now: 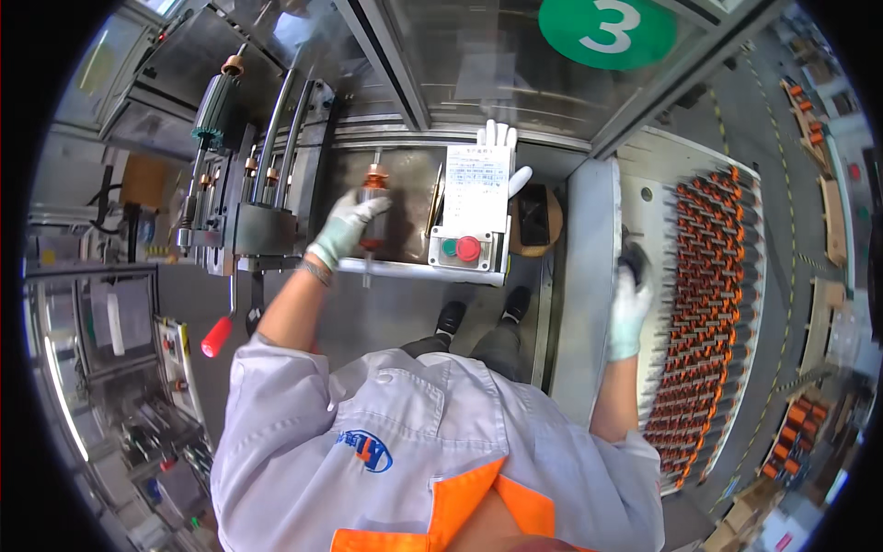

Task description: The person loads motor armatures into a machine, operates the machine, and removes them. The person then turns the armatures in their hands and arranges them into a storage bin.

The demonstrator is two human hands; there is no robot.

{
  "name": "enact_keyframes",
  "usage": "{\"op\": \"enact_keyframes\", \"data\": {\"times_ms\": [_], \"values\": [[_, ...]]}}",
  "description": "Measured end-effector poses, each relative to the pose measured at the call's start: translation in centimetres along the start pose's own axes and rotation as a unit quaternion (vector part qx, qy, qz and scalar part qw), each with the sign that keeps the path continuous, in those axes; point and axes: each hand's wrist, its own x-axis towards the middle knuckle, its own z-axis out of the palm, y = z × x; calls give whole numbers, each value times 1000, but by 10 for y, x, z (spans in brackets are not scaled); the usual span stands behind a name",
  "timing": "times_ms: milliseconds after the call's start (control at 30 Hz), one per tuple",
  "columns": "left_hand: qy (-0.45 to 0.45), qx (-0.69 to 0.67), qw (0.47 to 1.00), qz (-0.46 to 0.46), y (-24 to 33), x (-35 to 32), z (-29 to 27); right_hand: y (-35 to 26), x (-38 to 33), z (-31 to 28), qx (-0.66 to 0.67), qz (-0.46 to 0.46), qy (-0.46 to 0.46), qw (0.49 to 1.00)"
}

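My left hand [351, 225], in a white glove, is closed round a motor armature [375, 184] with a copper-coloured top end and a thin shaft. It holds the armature upright over a metal work surface, left of a control box. My right hand [631, 299], also gloved, is at the inner edge of a pale tray [635, 170]. Its fingers curl round something dark [633, 262] that I cannot make out. Rows of armatures [704, 322] with orange windings fill the tray to the right of that hand.
A press-like fixture [267, 225] with steel rods and a red-handled lever [217, 337] stands at left. Between my hands are the control box with a red button [467, 248], a paper sheet [476, 189], a spare white glove [498, 134] and a round stool [537, 221].
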Motion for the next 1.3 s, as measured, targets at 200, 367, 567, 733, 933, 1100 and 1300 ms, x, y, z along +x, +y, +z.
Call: {"op": "enact_keyframes", "data": {"times_ms": [200, 367, 567, 733, 933, 1100, 1300], "values": [[-321, -438, 837, -67, 102, -106, 137, -170, -123, 63, 10, 92, -238, 967], [-467, -412, 782, -2, 149, -175, 195, -211, -163, 45, 158, -33, 6, 987], [-597, -329, 732, -19, 151, -217, 233, -226, -213, 5, 276, 10, 124, 953], [-652, -313, 690, -23, 152, -245, 254, -241, -241, -21, 248, 23, 209, 946], [-741, -336, 577, -76, 150, -249, 275, -256, -267, -59, 353, 163, 154, 908], [-739, -319, 593, -29, 143, -255, 283, -254, -273, -57, 378, 161, 169, 896], [-711, -288, 641, 4, 147, -264, 281, -256, -274, -62, 372, 163, 133, 904]]}}
